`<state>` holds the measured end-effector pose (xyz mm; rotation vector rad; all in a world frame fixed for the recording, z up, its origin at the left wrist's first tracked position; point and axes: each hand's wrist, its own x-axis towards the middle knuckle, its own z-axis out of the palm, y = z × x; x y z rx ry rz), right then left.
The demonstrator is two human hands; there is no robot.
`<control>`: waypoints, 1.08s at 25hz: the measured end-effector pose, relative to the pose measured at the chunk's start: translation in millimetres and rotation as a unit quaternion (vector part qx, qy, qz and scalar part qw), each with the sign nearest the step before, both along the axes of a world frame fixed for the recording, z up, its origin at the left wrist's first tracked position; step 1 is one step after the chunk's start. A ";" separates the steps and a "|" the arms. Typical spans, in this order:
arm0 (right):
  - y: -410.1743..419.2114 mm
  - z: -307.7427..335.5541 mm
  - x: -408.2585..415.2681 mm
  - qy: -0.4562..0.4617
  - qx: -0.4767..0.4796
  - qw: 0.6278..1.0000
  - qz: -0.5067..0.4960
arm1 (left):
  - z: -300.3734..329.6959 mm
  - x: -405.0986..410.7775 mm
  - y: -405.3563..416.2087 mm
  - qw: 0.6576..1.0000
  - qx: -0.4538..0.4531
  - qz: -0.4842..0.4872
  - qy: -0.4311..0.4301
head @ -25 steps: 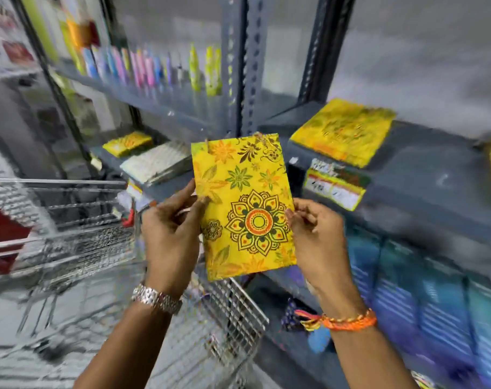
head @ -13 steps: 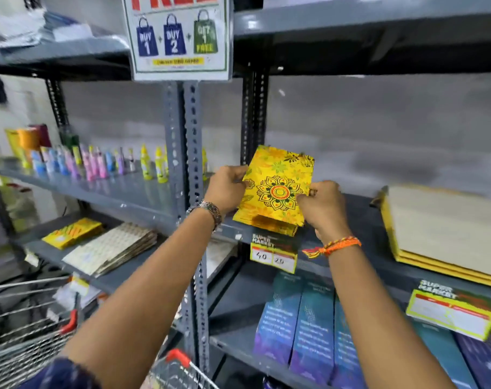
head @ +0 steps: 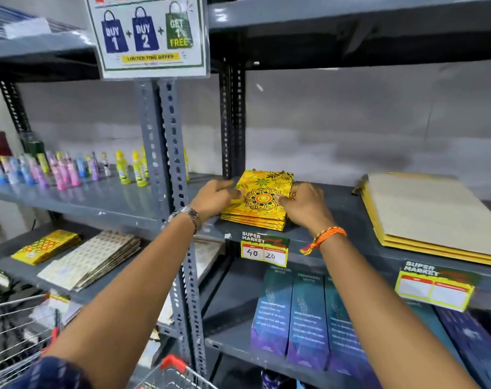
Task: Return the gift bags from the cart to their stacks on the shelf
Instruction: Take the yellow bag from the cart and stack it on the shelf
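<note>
Plenty of bare shelf (head: 339,217) around the stack (head: 252,220) mid-frame; my left hand (head: 213,197) and right hand (head: 306,204) pinch the top gift bag's (head: 262,192) side edges.

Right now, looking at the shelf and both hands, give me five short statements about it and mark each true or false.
1. Both hands touch the yellow gift bag. True: left hand and right hand are at its sides.
2. The bag lies on a stack of matching bags. True.
3. The price tag below reads 10 and 50. False: 40 and 20.
4. The small bottles stand right of the hands. False: left.
5. The sign says buy 2, get 1 free. True.
</note>
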<state>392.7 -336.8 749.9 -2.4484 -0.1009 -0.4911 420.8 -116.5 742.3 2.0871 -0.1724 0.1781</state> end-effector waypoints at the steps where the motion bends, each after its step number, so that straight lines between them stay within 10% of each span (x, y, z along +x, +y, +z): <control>1: -2.8 -0.1 -4.4 0.007 0.007 1.000 0.021 | -1.4 -3.2 4.7 0.999 0.013 -0.040 0.007; 8: 3.3 -11.4 -29.8 0.045 -0.037 0.997 0.057 | -8.4 -6.4 11.7 0.977 0.192 -0.092 -0.020; 27: 13.1 -15.2 -39.5 0.014 -0.051 0.998 0.043 | -4.7 -14.9 15.8 0.977 0.200 -0.080 -0.002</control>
